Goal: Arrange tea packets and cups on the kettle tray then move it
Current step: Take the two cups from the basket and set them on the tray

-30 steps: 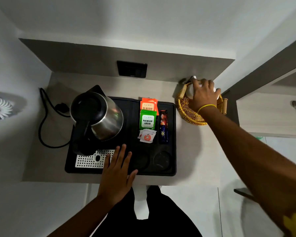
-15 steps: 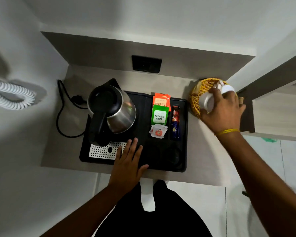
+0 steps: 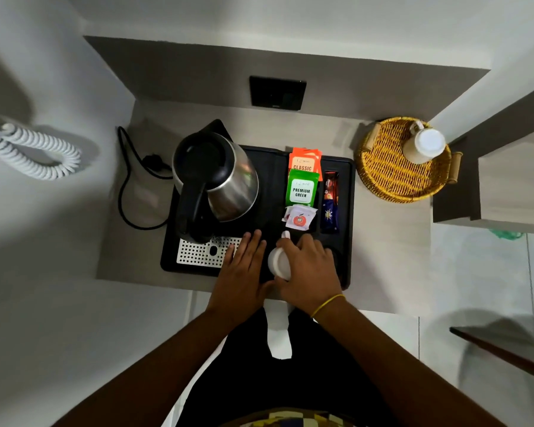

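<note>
Setting white cup (image 3: 278, 262) at lower-centre tray (image 3: 349, 211), right hand (image 3: 309, 269) grasping it, left hand (image 3: 244, 269) flat, fingers released; off-centre placement risks tipping.

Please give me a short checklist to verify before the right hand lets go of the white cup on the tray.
1. Right hand grips the white ceramic cup: ok.
2. Cup is over the black plastic kettle tray: ok.
3. Cup is seated in a round recess: cannot tell, hand hides it.
4. Left hand steadies the tray: ok.
5. Green tea packet lies clear of the cup: ok.
6. Second white cup has left the woven yellow basket: not ok.
</note>
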